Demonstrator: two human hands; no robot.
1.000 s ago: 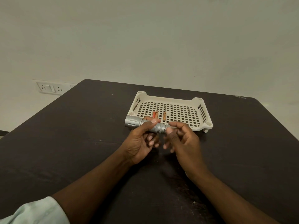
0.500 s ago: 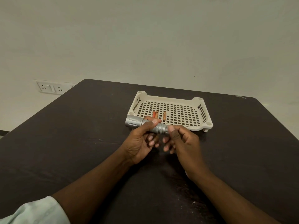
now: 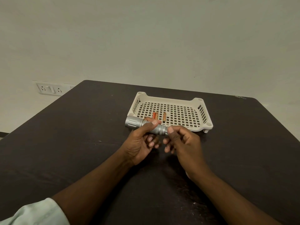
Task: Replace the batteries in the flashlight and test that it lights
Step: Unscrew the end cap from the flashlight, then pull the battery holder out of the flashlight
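Note:
A silver flashlight (image 3: 134,123) lies across both hands above the dark table, its wide head pointing left. My left hand (image 3: 139,143) grips its middle, thumb on top. My right hand (image 3: 183,143) pinches the tail end, which is hidden under thumb and fingers. Behind the hands stands a cream perforated tray (image 3: 201,114). Three orange batteries lie in it: two side by side (image 3: 155,115) and one alone (image 3: 164,116) to their right.
The dark table (image 3: 81,135) ends at a pale wall behind the tray. A white socket plate (image 3: 49,89) is on the wall at the left. A pale sleeve (image 3: 34,213) covers my left forearm at the bottom left.
My right thumb and fingers have shifted slightly around the flashlight's tail end. The flashlight and my left hand stay almost in place.

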